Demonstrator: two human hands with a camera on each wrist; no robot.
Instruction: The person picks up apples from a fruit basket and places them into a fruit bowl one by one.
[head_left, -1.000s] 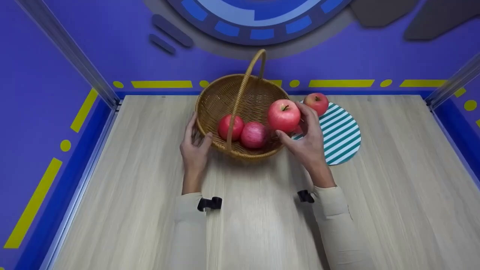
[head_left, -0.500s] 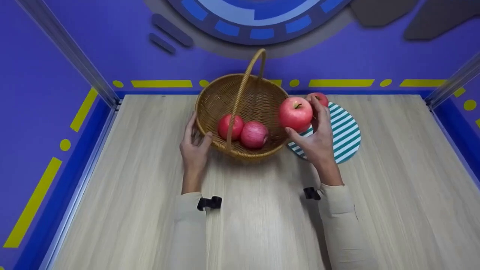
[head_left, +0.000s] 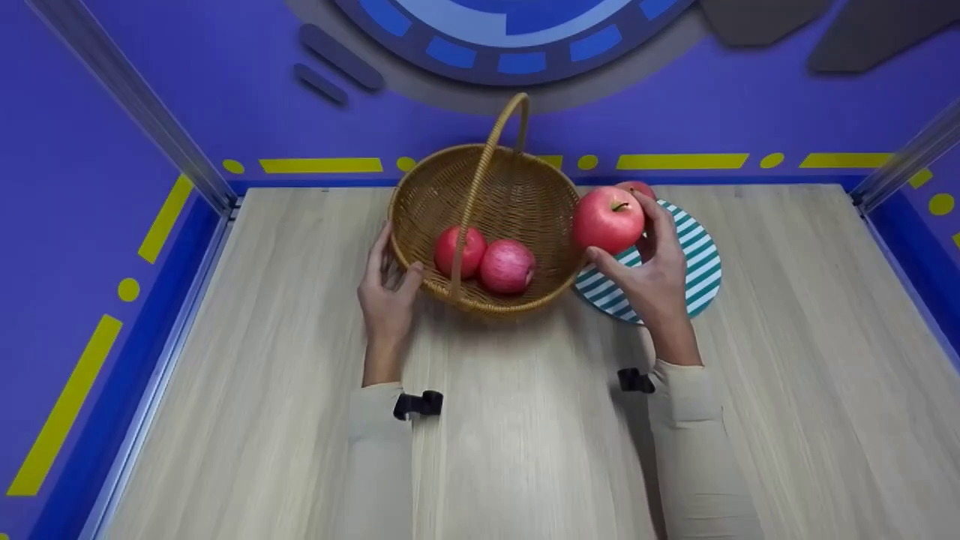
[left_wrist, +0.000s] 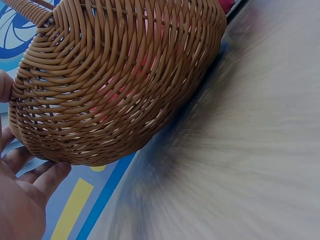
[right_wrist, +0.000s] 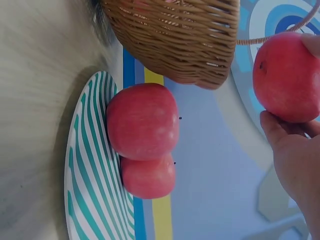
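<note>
My left hand [head_left: 388, 296] grips the left side of a brown wicker basket [head_left: 551, 191], thumb at the rim and fingers around the outside. Inside the basket lie two red apples [head_left: 508, 266] side by side. Off the basket's right rim, my right hand [head_left: 652, 281] holds another red apple [head_left: 607, 221] in the air between thumb and fingers. Below it is a round plate with green and white stripes [head_left: 701, 262]. Two apples sit on that plate in the right wrist view, a nearer apple [right_wrist: 142, 121] and one farther apple [right_wrist: 148, 177]; the head view shows them mostly hidden.
The basket's tall arched handle [head_left: 480, 187] rises above its opening. A blue patterned wall [head_left: 300, 127] stands right behind basket and plate. Metal corner posts [head_left: 142, 105] bound the light wooden table [head_left: 517, 420] at the sides.
My right hand has carried its apple rightward, from over the basket's right edge to above the striped plate. The left hand and basket have stayed in place.
</note>
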